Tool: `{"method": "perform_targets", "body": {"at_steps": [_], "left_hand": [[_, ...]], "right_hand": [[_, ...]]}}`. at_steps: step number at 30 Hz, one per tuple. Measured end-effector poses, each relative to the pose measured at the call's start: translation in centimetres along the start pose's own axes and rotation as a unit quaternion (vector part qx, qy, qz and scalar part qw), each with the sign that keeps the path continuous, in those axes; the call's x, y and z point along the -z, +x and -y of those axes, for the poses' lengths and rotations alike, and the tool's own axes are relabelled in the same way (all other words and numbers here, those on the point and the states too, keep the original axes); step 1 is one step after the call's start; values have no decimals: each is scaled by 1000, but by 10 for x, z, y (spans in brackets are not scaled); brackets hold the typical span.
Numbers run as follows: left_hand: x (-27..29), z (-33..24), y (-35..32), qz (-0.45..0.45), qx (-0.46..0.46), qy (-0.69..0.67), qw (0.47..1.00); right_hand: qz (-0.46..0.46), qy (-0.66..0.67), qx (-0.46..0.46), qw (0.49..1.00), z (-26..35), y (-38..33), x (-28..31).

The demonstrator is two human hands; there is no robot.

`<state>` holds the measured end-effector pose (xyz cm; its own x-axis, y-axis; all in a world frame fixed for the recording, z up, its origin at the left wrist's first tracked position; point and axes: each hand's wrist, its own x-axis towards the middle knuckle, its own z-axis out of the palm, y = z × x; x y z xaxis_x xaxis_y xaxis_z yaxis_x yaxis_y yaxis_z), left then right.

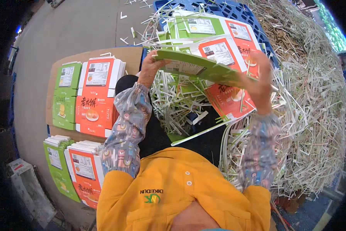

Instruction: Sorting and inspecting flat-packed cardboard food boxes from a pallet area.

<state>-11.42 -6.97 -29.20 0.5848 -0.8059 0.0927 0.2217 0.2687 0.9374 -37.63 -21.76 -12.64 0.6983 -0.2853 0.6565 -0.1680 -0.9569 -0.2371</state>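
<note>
A green flat carton sheet [198,68] is held up in front of the chest, over a pile of printed sheets [219,42] on a blue pallet [234,11]. The left hand [149,67] grips its left end, fingers closed. The right hand [259,82], blurred, clasps its right end. Both forearms are raised. Four sorted stacks [94,92] lie left; paper strips [315,107] are heaped on the right.

Grey concrete floor [76,27], blue plastic pallet [234,11], heaped paper trimmings [315,107].
</note>
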Motion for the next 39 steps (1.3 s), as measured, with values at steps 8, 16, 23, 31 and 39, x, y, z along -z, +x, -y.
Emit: {"method": "perform_targets", "body": {"at_steps": [8,16,23,31,39], "left_hand": [[-11,17,-2,-191,-257,337,885],[-21,33,-68,-3,152,-53,987],[-35,-29,-91,-42,149,-373,915],[14,-139,-122,-256,-99,-363,890],[21,-207,-208,-393,-203,-291,848]], "right_hand": [[312,-165,-68,933,-25,9,-65],[42,80,-221,971,-8,87,-10],[-158,504,-342,777,32,134,-64],[-61,675,-401,616,94,151,-178],[87,729,-404,546,198,163,-168]]}}
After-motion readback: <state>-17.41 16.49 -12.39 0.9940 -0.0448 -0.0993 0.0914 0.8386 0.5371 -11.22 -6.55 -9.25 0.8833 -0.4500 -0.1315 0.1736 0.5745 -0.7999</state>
